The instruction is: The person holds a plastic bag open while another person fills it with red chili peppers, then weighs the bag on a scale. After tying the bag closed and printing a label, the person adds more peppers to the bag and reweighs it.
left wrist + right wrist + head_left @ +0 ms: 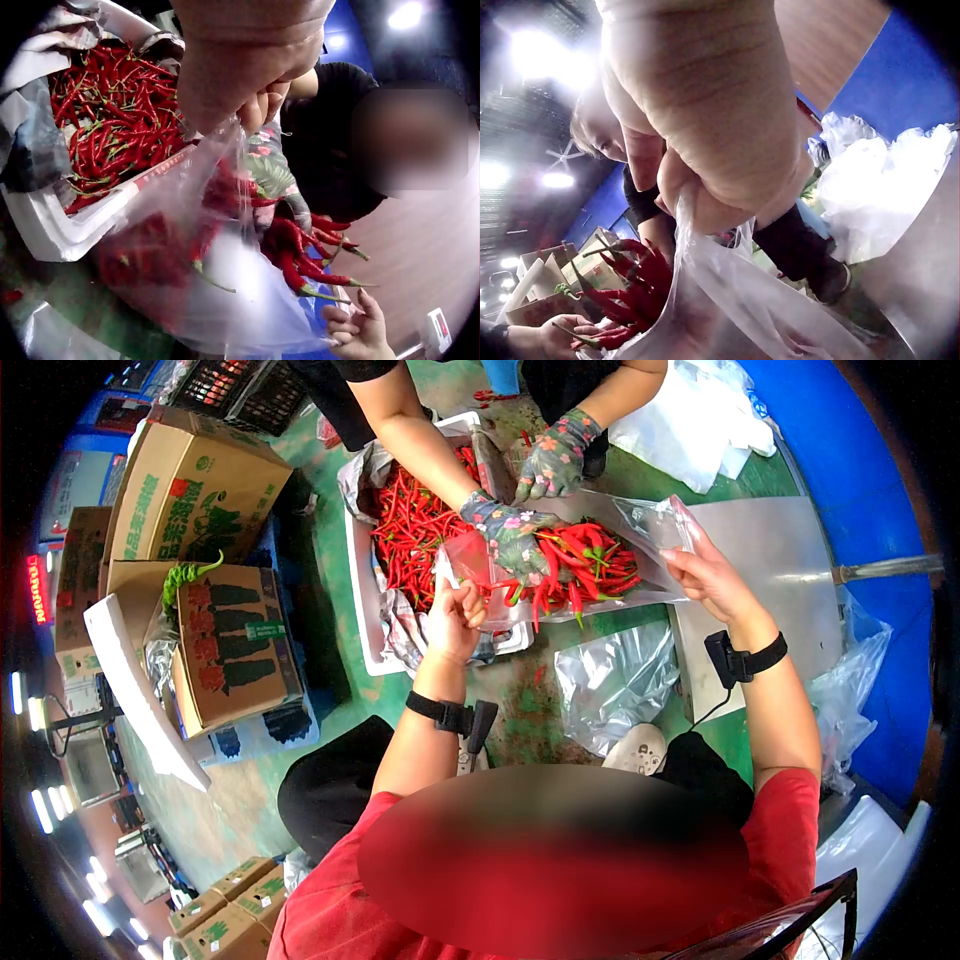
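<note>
A clear plastic bag (pixel 650 595) is stretched between the two bare hands. My left hand (pixel 457 622) pinches its left edge, also seen in the left wrist view, where the hand (pixel 247 67) grips bunched plastic (pixel 225 180). With curled fingers my right hand (pixel 712 582) holds the other edge; the right wrist view shows that hand (pixel 712 112) gripping the film (pixel 697 255). Red chili peppers (pixel 590 560) lie at the bag's mouth, under another person's floral-gloved hand (pixel 515 540). That person's other glove (pixel 560 455) is just above.
A white foam box (pixel 366 630) full of red chilies (pixel 410 530) stands at the upper left of the bag. Cardboard boxes (pixel 235 650) are further left. Loose plastic bags (pixel 615 685) lie on the green floor, and a grey board (pixel 770 600) is at the right.
</note>
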The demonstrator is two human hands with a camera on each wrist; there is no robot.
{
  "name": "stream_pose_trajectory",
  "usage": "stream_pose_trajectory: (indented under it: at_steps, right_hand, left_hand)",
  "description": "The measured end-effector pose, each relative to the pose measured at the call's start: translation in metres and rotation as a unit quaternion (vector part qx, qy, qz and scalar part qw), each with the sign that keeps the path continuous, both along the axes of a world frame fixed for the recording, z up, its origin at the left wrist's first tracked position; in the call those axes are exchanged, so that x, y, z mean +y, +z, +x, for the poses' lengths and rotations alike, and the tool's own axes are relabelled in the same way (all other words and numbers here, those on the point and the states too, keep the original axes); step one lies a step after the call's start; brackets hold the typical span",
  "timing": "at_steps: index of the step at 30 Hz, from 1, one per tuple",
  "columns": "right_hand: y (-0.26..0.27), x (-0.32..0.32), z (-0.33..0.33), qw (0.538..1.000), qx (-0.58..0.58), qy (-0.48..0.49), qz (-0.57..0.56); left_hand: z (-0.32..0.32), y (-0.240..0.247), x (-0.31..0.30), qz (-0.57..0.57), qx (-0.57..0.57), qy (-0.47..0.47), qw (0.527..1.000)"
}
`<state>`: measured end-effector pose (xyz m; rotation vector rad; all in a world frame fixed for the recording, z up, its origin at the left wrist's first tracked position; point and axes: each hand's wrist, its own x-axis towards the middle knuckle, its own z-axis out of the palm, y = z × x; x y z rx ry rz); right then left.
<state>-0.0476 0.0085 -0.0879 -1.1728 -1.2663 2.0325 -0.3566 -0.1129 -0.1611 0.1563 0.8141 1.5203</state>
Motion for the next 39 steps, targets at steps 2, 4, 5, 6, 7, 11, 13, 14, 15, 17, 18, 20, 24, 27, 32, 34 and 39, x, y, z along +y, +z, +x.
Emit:
stream_pose_trajectory:
  at_steps: [2, 4, 5, 6, 7, 11, 13, 14, 15, 17, 18, 20, 24, 27, 32, 34, 39]
  right_hand:
    - [0.000, 0.000, -0.001, 1.000, 0.000, 0.000, 0.003]
    - [0.000, 0.000, -0.001, 1.000, 0.000, 0.001, 0.005]
    - [0.000, 0.001, 0.000, 1.000, 0.004, 0.006, -0.001]
    - [0.001, 0.001, 0.000, 1.000, 0.009, 0.012, -0.008]
    - [0.002, 0.001, 0.000, 1.000, 0.008, 0.011, -0.009]
    - [0.003, 0.000, -0.001, 1.000, 0.011, 0.012, -0.013]
    - [0.000, 0.000, 0.000, 1.000, 0.012, 0.013, -0.015]
    - [-0.001, 0.001, -0.001, 1.000, 0.008, 0.012, -0.008]
    - [-0.002, 0.002, 0.000, 1.000, 0.005, 0.011, -0.001]
    - [-0.001, 0.003, 0.001, 1.000, -0.003, 0.008, 0.006]
    - [-0.002, 0.003, 0.002, 1.000, -0.012, 0.005, 0.012]
    - [-0.011, 0.003, 0.003, 0.999, -0.030, -0.012, 0.032]
    - [-0.023, 0.001, 0.009, 0.995, -0.051, 0.002, 0.083]
    - [0.007, 0.003, -0.001, 0.996, -0.051, 0.048, 0.055]
    - [0.005, 0.005, -0.008, 0.997, -0.030, 0.068, 0.010]
    - [0.007, 0.004, -0.011, 0.997, 0.009, 0.073, 0.001]
    - [-0.011, 0.000, -0.006, 0.992, -0.088, 0.018, 0.088]
  left_hand:
    - [0.001, 0.000, 0.000, 0.006, 0.002, -0.004, 1.000]
    - [0.000, -0.001, 0.000, 0.004, -0.004, -0.003, 1.000]
    - [0.000, -0.002, 0.000, 0.002, -0.009, -0.001, 1.000]
    - [0.000, -0.002, 0.000, 0.001, -0.010, -0.002, 1.000]
    - [0.001, -0.002, 0.001, 0.001, -0.009, -0.002, 1.000]
    - [0.003, -0.005, 0.000, -0.002, -0.005, 0.002, 1.000]
    - [0.004, -0.004, 0.001, -0.005, 0.008, 0.001, 1.000]
    - [0.004, -0.003, 0.001, -0.007, 0.021, 0.000, 1.000]
    - [0.004, -0.002, 0.001, -0.008, 0.021, 0.000, 1.000]
    - [0.004, 0.002, 0.002, -0.010, 0.065, -0.014, 0.998]
    - [0.003, 0.001, 0.003, -0.006, 0.069, -0.012, 0.997]
    - [-0.002, -0.006, 0.000, 0.006, 0.094, -0.028, 0.995]
    - [0.002, -0.005, -0.005, -0.066, 0.164, 0.039, 0.984]
    - [-0.004, -0.031, -0.020, -0.141, 0.283, 0.106, 0.943]
    - [0.031, -0.094, -0.138, -0.084, 0.764, -0.194, 0.609]
    - [0.038, -0.117, -0.183, -0.120, 0.749, -0.511, 0.404]
    - [0.044, -0.153, -0.243, -0.094, 0.723, -0.635, 0.255]
